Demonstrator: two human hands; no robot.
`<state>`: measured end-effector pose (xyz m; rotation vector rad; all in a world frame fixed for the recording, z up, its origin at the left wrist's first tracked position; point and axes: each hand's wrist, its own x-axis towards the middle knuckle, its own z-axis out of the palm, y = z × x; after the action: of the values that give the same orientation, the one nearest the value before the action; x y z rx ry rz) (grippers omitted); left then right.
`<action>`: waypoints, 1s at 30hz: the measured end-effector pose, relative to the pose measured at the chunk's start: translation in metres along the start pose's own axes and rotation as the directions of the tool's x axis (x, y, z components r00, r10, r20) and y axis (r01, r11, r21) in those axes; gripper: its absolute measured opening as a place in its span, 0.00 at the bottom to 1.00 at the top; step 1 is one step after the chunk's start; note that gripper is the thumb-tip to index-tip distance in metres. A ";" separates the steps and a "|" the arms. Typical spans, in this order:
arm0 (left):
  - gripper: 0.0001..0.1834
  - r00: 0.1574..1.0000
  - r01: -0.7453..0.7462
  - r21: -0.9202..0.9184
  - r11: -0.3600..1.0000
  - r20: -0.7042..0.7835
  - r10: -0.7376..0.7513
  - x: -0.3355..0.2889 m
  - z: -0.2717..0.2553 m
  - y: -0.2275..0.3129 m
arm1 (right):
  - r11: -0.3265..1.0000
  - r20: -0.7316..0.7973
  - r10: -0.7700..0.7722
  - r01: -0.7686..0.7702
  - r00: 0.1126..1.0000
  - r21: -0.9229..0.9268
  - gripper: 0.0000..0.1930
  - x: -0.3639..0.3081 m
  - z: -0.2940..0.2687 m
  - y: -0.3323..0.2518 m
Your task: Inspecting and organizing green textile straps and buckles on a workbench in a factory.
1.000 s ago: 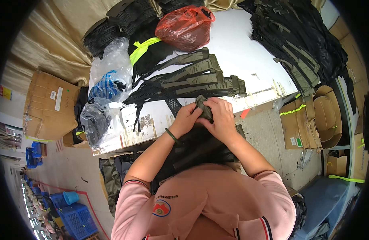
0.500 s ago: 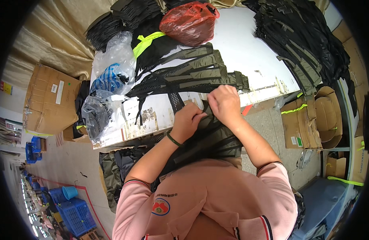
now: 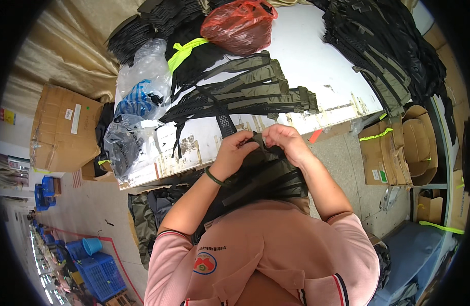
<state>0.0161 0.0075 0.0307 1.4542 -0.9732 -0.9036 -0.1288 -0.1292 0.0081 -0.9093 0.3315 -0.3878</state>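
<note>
A dark olive-and-black fabric piece (image 3: pixel 268 176) hangs between my body and the table's front edge. My left hand (image 3: pixel 237 152) is closed in a pinch on its upper edge, thumb against the fingers. Close beside it, my right hand (image 3: pixel 286 143) pinches the same edge, fingers curled. The exact bit between the fingertips is too small to make out. Just beyond my hands, several olive-and-black mesh strap pieces (image 3: pixel 255 92) lie fanned out on the white table (image 3: pixel 298 38). One black mesh strip (image 3: pixel 226 125) runs from them toward my left hand.
A red plastic bag (image 3: pixel 240 28) and clear bags (image 3: pixel 143 66) sit on the table. Dark strap pieces (image 3: pixel 372 56) are heaped at the far right. Cardboard boxes (image 3: pixel 67 127) stand left, another carton (image 3: pixel 383 153) right. Blue crates (image 3: pixel 97 275) are on the floor at lower left.
My right hand has come down and turned, its fingertips now level with my left hand's. The left hand has shifted slightly, still on the fabric edge.
</note>
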 end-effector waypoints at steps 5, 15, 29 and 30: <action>0.10 0.995 0.095 -0.295 0.951 0.010 -0.097 0.001 -0.007 0.003 | 0.965 0.301 0.256 -0.261 0.919 -0.022 0.08 -0.010 0.002 0.000; 0.11 0.985 0.058 -0.058 0.997 0.169 -0.047 -0.002 -0.010 0.031 | 0.937 -0.006 -0.011 0.008 1.000 -0.348 0.03 -0.014 0.015 0.004; 0.22 0.912 0.406 -0.122 0.906 -0.019 -0.411 0.005 0.001 0.015 | 0.630 0.048 -0.232 0.187 0.972 -0.753 0.08 -0.008 0.015 -0.004; 0.22 0.911 0.406 -0.124 0.905 -0.022 -0.412 0.005 0.001 0.014 | 0.870 -0.046 -0.021 -0.005 0.999 -0.494 0.08 -0.006 0.014 -0.004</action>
<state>0.0154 0.0019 0.0440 1.6008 -0.5728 -1.2019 -0.1284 -0.1189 0.0204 -1.4070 0.4861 -0.3383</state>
